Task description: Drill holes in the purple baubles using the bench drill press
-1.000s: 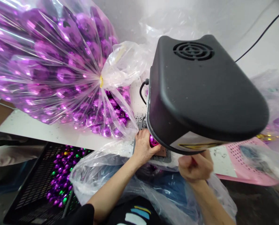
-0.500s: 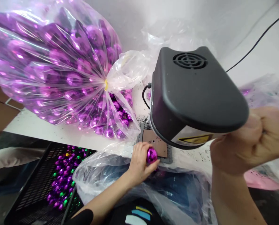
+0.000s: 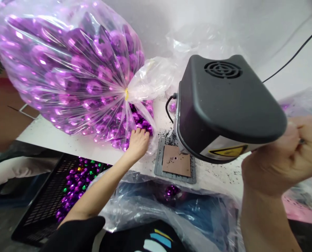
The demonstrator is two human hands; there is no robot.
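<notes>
My left hand (image 3: 139, 143) is at the heap of shiny purple faceted balls (image 3: 144, 125) beside the tied bag. Its fingers curl down over them; the fingertips and anything between them are hidden. My right hand (image 3: 284, 154) is closed in a fist beside the black drill press (image 3: 237, 101), around its handle, which the fist covers. Under the machine's head lies a brown square board (image 3: 176, 161) with a small hole, set on a grey base plate (image 3: 158, 164). A purple ball (image 3: 171, 191) rests on the clear plastic sheet over my lap.
A large clear bag (image 3: 74, 70) full of purple balls fills the back left. Black crates at lower left hold purple and green balls (image 3: 77, 182). Dark shavings (image 3: 169, 134) litter the white table (image 3: 53, 131). A black cable (image 3: 289, 57) runs up the right.
My left hand has let go of the purple ball it held by the board and moved up-left to the heap. A ball now shows on my lap. My right hand stays by the machine.
</notes>
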